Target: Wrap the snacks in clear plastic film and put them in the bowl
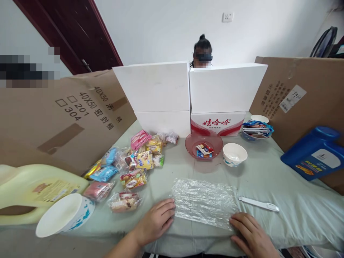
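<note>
A crinkled sheet of clear plastic, perhaps a flattened bag (202, 203), lies spread on the cloth between my hands. My left hand (156, 220) rests at its left edge, fingers outstretched and fingertips touching the plastic. At the lower right corner, my right hand (251, 233) lies palm down, with its thumb apart from the fingers. Neither hand appears to grasp anything. Just beyond my right hand lies a white plastic-handled tool (259, 204), its exact kind unclear. Nearest my left hand is a wrapped bread snack (125, 202).
Several packaged snacks (134, 179) lie left, near a tilted paper bowl (64, 216) and yellow jug (40, 190). A red dish (190, 148) holds packets beside a white bowl (234, 154). Blue bottle (314, 152) stands right. White boxes (161, 89) wall the back; a person sits behind.
</note>
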Demonstrator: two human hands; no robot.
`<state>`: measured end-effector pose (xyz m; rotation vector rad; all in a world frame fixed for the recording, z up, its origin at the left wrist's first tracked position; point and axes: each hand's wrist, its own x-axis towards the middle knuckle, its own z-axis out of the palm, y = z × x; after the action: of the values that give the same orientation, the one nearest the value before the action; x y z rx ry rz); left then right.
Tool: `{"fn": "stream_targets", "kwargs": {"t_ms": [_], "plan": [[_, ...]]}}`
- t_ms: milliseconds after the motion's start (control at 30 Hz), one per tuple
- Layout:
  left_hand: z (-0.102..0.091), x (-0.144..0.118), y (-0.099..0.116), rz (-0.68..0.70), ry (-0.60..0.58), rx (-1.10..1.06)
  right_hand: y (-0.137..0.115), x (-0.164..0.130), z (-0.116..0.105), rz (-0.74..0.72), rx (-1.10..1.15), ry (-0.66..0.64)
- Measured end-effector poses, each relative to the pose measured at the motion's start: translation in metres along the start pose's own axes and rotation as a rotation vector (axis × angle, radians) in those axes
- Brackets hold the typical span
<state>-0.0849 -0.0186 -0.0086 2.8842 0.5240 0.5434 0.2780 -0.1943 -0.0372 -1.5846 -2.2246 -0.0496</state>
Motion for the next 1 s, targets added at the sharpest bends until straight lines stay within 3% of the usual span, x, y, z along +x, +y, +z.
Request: {"fn": "stream_targets", "kwargs": {"t_ms": [167,433,600,767,867,933,1000], "plan": [[0.001,0.007,0.003,0.002,0.064,-0.033,-0.002,0.002,-0.003,-0.013,0.025,0.032],[0.002,0.030,-0.006,-0.383,-0.026,-0.104,0.001,0.021,-0.010,0.166,0.221,-0.098],[0.015,0.055,-0.017,-0.582,-0.057,0.008,0.010,0.056,-0.010,0.479,0.279,-0.120],[0.028,0.075,-0.018,-0.704,-0.168,0.226,0.016,0.083,0.004,0.700,0.047,-0.238],[0.030,0.076,-0.017,-0.696,-0.177,0.244,0.016,0.081,0.014,0.679,-0.093,-0.213],[0.027,0.075,-0.015,-0.676,-0.154,0.264,0.016,0.077,0.016,0.614,-0.180,-0.113],[0.023,0.076,-0.009,-0.626,-0.043,0.319,0.013,0.076,0.016,0.512,-0.265,0.035]]}}
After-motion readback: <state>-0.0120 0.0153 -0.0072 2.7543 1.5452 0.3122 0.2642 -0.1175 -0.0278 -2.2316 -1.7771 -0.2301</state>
